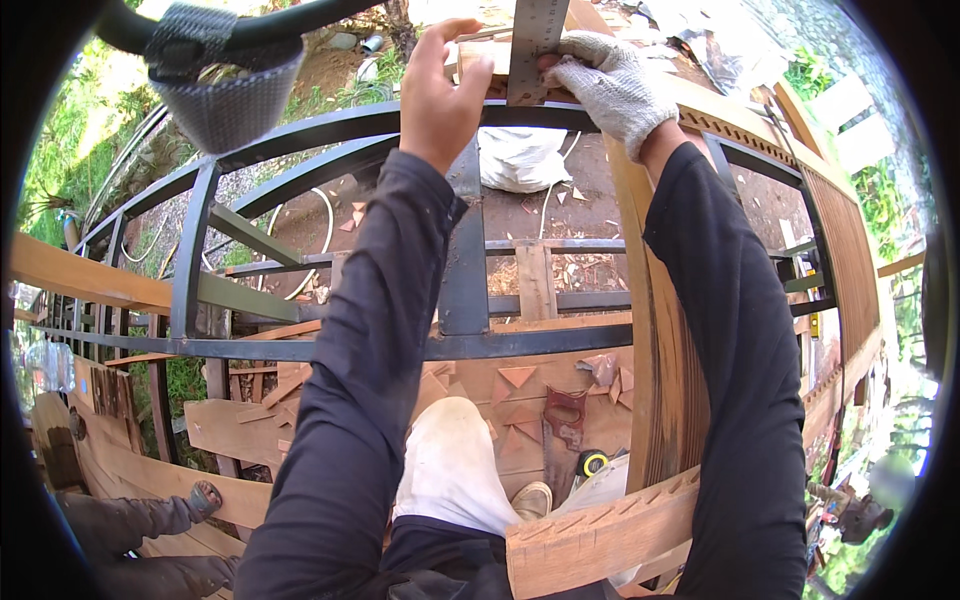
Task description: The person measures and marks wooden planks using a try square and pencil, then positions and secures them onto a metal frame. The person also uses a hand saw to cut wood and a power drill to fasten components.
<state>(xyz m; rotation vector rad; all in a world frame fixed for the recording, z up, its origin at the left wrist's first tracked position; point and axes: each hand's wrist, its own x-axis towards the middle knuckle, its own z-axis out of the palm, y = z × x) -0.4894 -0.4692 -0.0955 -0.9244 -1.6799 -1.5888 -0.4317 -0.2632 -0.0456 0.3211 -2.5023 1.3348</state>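
My left hand (440, 90), bare, reaches up and grips a small wooden block (478, 55) at the top of a black metal frame (465, 280). My right hand (612, 85), in a grey knit glove, presses a steel ruler (533, 45) flat against the wood beside that block. Both dark sleeves stretch up from the lower edge. A curved, grooved wooden plank (665, 370) runs down under my right arm to a notched wooden piece (600, 535) near my lap.
Below the frame lie wooden boards with triangular offcuts (517, 376), a hand saw (563, 425) and a tape measure (594, 462). A white sack (522, 158) lies on the dirt. Another person's foot in a sandal (203, 497) shows at lower left. A latticed wooden rail (845, 250) curves along the right.
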